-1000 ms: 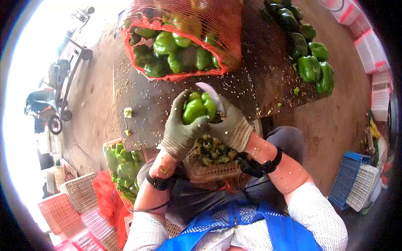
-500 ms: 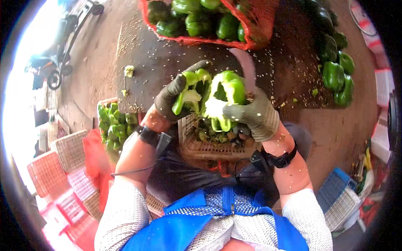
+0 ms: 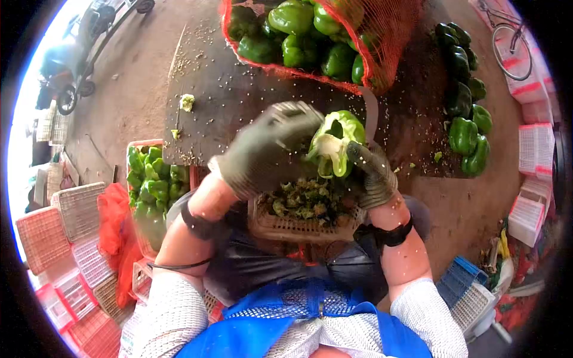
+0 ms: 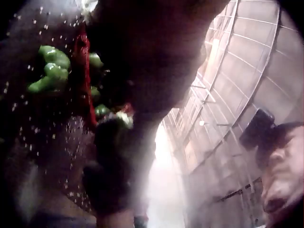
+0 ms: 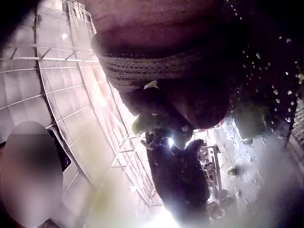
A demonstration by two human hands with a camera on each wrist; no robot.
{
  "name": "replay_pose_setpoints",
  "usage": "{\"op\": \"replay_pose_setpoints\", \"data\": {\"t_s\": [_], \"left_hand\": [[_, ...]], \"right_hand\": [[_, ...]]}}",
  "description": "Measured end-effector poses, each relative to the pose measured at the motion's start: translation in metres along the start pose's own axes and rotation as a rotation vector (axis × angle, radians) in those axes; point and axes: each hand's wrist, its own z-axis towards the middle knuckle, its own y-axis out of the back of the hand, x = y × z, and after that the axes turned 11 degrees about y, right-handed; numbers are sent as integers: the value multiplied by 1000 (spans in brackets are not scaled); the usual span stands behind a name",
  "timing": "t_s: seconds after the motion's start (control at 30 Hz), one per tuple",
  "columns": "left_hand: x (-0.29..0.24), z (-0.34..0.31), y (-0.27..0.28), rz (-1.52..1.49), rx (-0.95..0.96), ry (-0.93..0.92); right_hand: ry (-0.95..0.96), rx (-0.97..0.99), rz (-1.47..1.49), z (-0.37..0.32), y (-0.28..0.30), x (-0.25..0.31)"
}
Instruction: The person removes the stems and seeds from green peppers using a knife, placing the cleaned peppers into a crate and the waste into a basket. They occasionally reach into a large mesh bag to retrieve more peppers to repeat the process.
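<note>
Right grip (image 3: pixel 376 170) clasped an opened green pepper (image 3: pixel 340 140), its thumb pressed over the cut side, with a knife (image 3: pixel 371 113) rising from behind that same hand toward one o'clock. The pepper sat in front of the person, above the bench's near edge, its pale inner flesh exposed. At nine o'clock from it, the left grip (image 3: pixel 271 143) was a blur, its fingers close by the pepper; I could not tell whether it held anything, and the dark left wrist view did not settle it.

Below, toward seven o'clock, stood a basket (image 3: pixel 304 231) of cores and trimmings. A red mesh sack (image 3: pixel 399 45) of whole peppers lay at twelve o'clock on the seed-strewn bench (image 3: pixel 218 113), a row of peppers (image 3: pixel 463 134) at about two, and a crate (image 3: pixel 145 143) of green peppers between eight and nine.

I judged the step to be coring, with the pepper already split. The next move seemed to call for freeing any remaining pith above the basket, with the left fingers well away from the blade.
</note>
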Motion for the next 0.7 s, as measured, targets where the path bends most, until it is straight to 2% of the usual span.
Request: {"op": "replay_pose_setpoints", "data": {"t_s": [0.03, 0.1, 0.13, 0.2, 0.3, 0.33, 0.43, 0.47, 0.57, 0.6, 0.63, 0.7], "left_hand": [[-8, -4, -5, -35, 140, 57], [-16, -1, -8, 185, 190, 143], [-15, -1, -11, 301, 239, 174], [-11, 1, -16, 541, 350, 227], [-27, -7, -22, 569, 360, 337], [-29, -6, -23, 612, 416, 389], [-22, -9, -14, 185, 422, 256], [-11, -11, -18, 128, 469, 282], [-7, -10, -21, -304, 511, 286], [-2, -8, -22, -390, 603, 345], [1, -8, -26, -424, 611, 348], [3, -13, -32, -761, 691, 550]], "right_hand": [[-6, 11, -6, 4, 4, -5], [-14, 171, -192, 9, 5, -5], [-61, 154, -208, 7, 1, -8], [-35, 213, -310, 8, 5, -19], [10, 223, -404, 12, 5, -25], [14, 246, -429, 16, 6, -22], [6, 290, -422, 16, 10, -21], [-8, 286, -413, 13, 8, -20], [-99, 280, -381, 5, 8, -16], [-130, 285, -371, 3, 10, -13], [-161, 290, -363, 1, 12, -12], [-187, 292, -356, -1, 15, -15]]}}
